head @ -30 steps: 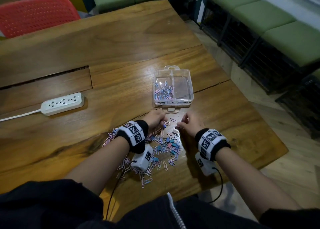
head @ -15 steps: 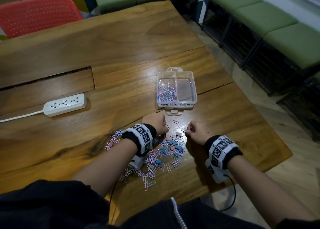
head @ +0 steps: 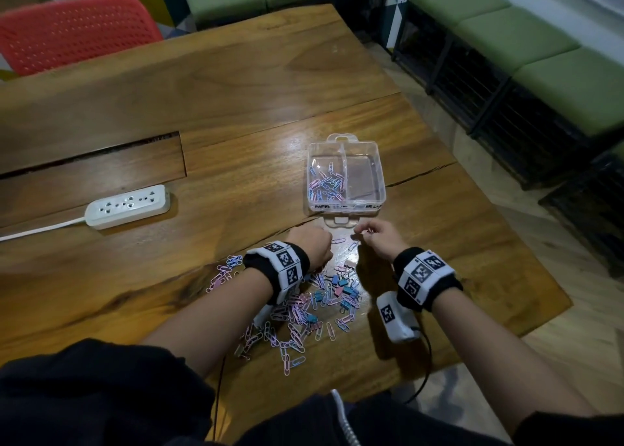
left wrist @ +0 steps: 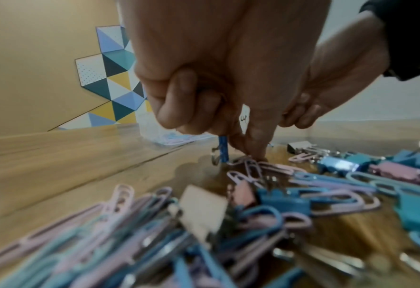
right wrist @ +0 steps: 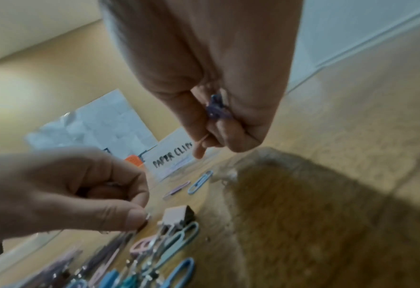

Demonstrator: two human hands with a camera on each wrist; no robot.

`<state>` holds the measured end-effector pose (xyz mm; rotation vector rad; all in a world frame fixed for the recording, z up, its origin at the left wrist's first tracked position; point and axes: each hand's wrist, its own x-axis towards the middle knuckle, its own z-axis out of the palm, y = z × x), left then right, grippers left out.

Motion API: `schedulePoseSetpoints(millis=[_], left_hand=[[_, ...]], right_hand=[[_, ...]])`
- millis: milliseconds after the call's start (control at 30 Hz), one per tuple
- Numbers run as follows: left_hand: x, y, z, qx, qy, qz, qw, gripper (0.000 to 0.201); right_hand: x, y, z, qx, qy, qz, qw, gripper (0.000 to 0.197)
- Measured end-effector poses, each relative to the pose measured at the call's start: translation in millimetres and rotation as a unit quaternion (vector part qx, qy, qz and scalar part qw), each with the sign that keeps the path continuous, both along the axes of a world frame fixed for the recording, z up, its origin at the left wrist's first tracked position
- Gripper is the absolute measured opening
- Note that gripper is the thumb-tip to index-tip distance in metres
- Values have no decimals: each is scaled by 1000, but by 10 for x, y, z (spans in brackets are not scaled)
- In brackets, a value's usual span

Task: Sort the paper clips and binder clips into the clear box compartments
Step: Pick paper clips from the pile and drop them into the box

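Note:
The clear box stands just beyond my hands; its left compartment holds several paper clips and its right one shows none. A mixed pile of pink and blue paper clips and binder clips lies under my wrists. My left hand is curled at the pile's far edge; in the left wrist view it grips a blue binder clip, and a fingertip touches pink paper clips. My right hand hovers before the box, its curled fingers holding purple paper clips.
A white power strip with its cord lies at the left of the wooden table. A red chair stands at the far side, and green benches line the right. The table's edge runs close on the right.
Both hands stay at the far edge of the pile. The right hand has lifted slightly off the table toward the front of the box.

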<state>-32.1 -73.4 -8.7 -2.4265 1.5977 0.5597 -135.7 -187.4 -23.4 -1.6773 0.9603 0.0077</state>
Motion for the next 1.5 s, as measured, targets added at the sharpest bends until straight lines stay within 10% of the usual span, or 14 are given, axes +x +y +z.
schedulePoseSetpoints(millis=[400, 700, 900, 967, 1100, 1333, 1500], left_hand=[[72, 84, 34, -14, 2, -7, 1000, 33], [4, -12, 64, 5, -17, -12, 1000, 25], [-4, 1, 96, -45, 80, 55, 994, 28], [40, 12, 115, -138, 284, 207, 926, 27], [209, 41, 152, -214, 620, 444, 610, 35], [416, -102, 376, -199, 642, 497, 550, 23], [500, -312, 558, -252, 656, 515, 491, 23]], right_hand=[[89, -19, -75, -63, 43, 36, 996, 21], [2, 57, -93, -322, 110, 236, 910, 10], [-52, 116, -42, -309, 142, 288, 895, 11], [-78, 94, -33, -273, 123, 238, 924, 7], [-74, 1, -65, -105, 54, 106, 987, 20], [86, 53, 138, 88, -4, 41, 995, 22], [184, 59, 215, 334, -22, -63, 940, 21]])
